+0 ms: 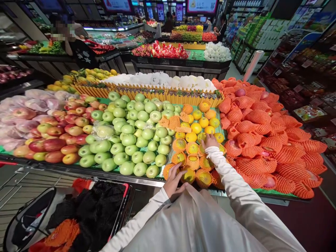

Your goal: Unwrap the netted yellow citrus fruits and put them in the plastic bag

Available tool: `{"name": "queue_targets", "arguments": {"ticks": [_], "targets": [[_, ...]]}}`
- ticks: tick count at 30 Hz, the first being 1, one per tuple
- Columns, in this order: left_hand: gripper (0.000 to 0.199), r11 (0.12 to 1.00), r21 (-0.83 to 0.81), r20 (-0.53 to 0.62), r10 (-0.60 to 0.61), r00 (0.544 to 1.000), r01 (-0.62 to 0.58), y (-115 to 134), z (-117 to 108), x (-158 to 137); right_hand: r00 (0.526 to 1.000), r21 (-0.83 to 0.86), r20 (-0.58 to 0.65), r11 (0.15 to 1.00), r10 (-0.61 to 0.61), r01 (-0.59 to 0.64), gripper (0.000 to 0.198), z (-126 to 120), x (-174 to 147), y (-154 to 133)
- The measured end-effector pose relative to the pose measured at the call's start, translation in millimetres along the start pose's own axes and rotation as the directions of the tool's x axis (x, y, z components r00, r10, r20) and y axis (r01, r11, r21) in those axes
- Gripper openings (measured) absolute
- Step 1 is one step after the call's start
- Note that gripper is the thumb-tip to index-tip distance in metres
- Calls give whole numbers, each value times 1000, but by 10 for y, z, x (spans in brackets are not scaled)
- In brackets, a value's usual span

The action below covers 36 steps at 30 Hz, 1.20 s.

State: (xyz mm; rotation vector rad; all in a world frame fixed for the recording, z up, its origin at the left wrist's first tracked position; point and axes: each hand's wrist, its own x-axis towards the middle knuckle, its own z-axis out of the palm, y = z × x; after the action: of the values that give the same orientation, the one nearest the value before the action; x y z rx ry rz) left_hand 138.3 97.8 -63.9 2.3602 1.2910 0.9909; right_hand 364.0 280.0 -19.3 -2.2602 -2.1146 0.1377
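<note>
Both my hands are over a section of oranges (196, 128), several of them in orange foam nets. My left hand (173, 181) is at the front edge, its fingers stretched and apart beside a netted orange (188, 175); the fingertips seem to touch the fruit there. Farther in, my right hand (210, 141) reaches over the oranges with fingers spread, close to an orange (201, 137). Whether it presses on that fruit is hard to see. Loose foam nets (173, 122) lie at the section's left side.
Green apples (128, 140) and red apples (56, 144) lie to the left. Fruit in red-orange nets (262, 133) is piled at right. A shopping cart (127, 190) with dark cloth stands at lower left. A person (84, 52) is beyond the stand, near vegetables.
</note>
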Motion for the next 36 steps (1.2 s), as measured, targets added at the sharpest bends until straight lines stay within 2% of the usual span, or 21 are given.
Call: {"name": "queue_targets", "arguments": {"ticks": [2, 5, 8, 10, 12, 14, 15, 17, 19, 21, 22, 24, 28, 32, 34, 36], "targets": [[41, 999, 35, -17, -6, 1000, 6, -179, -161, -79, 995, 1, 17, 996, 94, -94, 60, 164, 245, -112], [39, 996, 66, -30, -53, 998, 55, -453, -356, -225, 984, 7, 34, 985, 174, -174, 72, 330, 467, -173], [37, 991, 49, -47, -119, 992, 121, -682, -479, -355, 983, 16, 39, 984, 178, -179, 84, 342, 547, -135], [35, 983, 16, -23, -182, 983, 182, -801, -522, -409, 987, 37, 22, 987, 158, -158, 82, 273, 500, -84], [36, 976, -4, 18, -217, 976, 217, -905, -539, -424, 986, 89, -84, 986, 146, -138, 79, 162, 349, -36], [38, 980, 5, 58, -197, 979, 197, -1004, -540, -389, 948, 219, -284, 973, 140, -78, 80, 33, 97, -6], [40, 986, 22, 74, -164, 984, 162, -1052, -537, -347, 928, 297, -338, 953, 158, -55, 83, -27, -58, -1], [43, 997, 55, 94, -63, 994, 58, -1131, -531, -204, 926, 443, -351, 896, 141, 31, 83, -111, -399, -15], [46, 997, 58, 104, 45, 993, -52, -1178, -525, 25, 963, 572, -242, 819, 121, 41, 76, -111, -742, -66], [48, 994, 41, 109, 100, 989, -105, -1196, -505, 334, 987, 620, -84, 783, 136, -55, 72, -8, -1048, -153], [47, 991, 46, 101, 119, 988, -124, -1201, -483, 509, 991, 626, -43, 776, 126, -72, 70, 75, -1178, -205], [45, 979, 75, 52, 188, 981, -192, -1222, -403, 873, 997, 635, -60, 773, 56, -5, 65, 261, -1382, -311], [38, 980, 117, -18, 165, 986, -162, -1366, -120, 1517, 958, 596, -282, 773, -54, 219, 67, 496, -1590, -445], [50, 985, 158, 87, -81, 993, 66, -1517, 84, 1857, 944, 582, -322, 772, -70, 256, 68, 484, -1633, -444], [49, 990, 116, 23, -87, 996, 84, -1513, 54, 1886, 947, 593, -294, 751, -133, 290, 71, 477, -1621, -432], [42, 999, 36, -136, 2, 991, 3, -1444, -70, 1835, 949, 586, -268, 754, -165, 297, 75, 496, -1592, -435]]}}
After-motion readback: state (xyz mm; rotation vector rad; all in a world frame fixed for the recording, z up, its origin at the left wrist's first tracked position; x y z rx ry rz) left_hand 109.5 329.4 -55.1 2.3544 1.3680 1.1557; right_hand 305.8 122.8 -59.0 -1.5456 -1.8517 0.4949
